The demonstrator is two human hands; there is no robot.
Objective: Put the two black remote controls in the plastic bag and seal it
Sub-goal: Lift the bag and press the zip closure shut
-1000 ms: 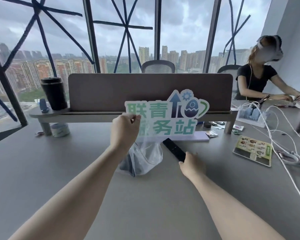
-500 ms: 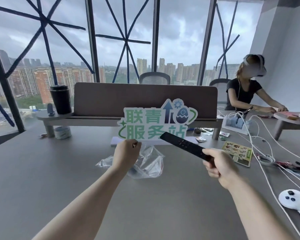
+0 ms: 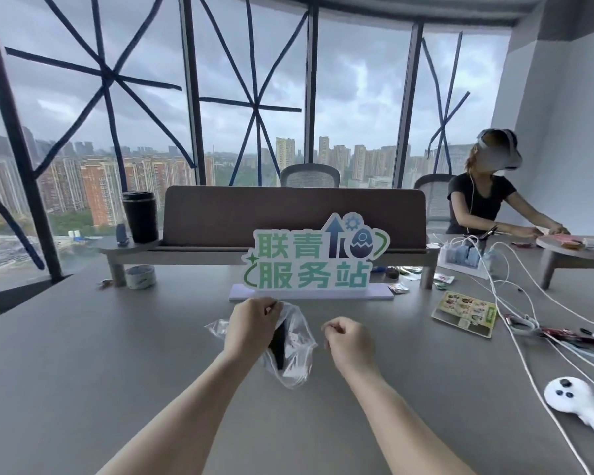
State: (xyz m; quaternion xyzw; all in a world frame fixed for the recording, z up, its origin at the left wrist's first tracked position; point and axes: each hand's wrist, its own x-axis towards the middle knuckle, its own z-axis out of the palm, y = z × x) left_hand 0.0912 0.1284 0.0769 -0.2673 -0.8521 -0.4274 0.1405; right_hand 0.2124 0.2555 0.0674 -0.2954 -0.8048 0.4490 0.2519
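Note:
My left hand [image 3: 252,325] pinches the top edge of a clear plastic bag [image 3: 294,354] that hangs down onto the grey table [image 3: 117,354]. Inside the bag I see a black remote control [image 3: 277,344], standing nearly upright against my left wrist. Whether a second remote is in there I cannot tell. My right hand [image 3: 348,339] hovers just right of the bag with its fingers curled in and nothing in them.
A green-lettered sign [image 3: 314,258] stands just beyond the bag. White cables [image 3: 515,323], a green card [image 3: 465,311] and a white controller [image 3: 573,395] lie to the right. A tape roll [image 3: 140,276] and black cup [image 3: 140,216] are far left. A person works at the far right.
My right hand held a black remote in the air half a second ago; now that hand is empty and a remote sits inside the bag. My left hand still holds the bag's top.

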